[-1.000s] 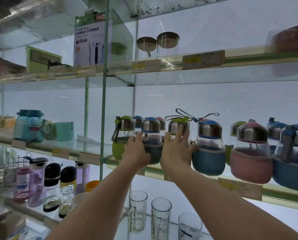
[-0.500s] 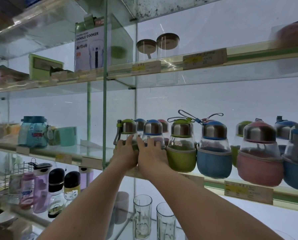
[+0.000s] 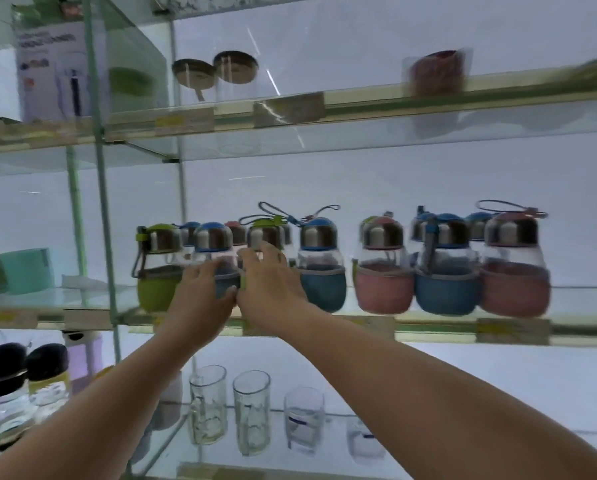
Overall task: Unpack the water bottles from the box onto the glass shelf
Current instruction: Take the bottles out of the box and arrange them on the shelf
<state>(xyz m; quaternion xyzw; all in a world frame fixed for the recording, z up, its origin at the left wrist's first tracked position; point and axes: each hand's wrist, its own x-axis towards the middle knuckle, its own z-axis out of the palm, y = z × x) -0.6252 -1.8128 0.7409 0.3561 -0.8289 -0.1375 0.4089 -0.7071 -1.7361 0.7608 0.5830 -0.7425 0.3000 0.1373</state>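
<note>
Several small round water bottles with steel collars and coloured sleeves stand in rows on the middle glass shelf [image 3: 435,329]. My left hand [image 3: 203,294] grips the sleeve of a blue bottle [image 3: 214,237], second from the left, with the thumb on its right side. Beside it, my right hand [image 3: 269,282] lies with spread, fairly straight fingers over the front of a green bottle [image 3: 264,233]. Another green bottle [image 3: 158,289] stands at the left end. To the right stand a blue bottle [image 3: 323,289], a pink bottle [image 3: 383,289] and more. No box is in view.
A vertical glass divider [image 3: 99,168] stands just left of the bottles. The upper shelf holds a cooker box [image 3: 58,71] and lidded jars [image 3: 234,74]. Below are drinking glasses [image 3: 208,403] and black-capped bottles [image 3: 6,372]. A teal container [image 3: 25,268] sits far left.
Both hands were bunched on the blue bottle half a second ago. My right hand has since moved right onto the green bottle. The view has swung to show more bottles at the right.
</note>
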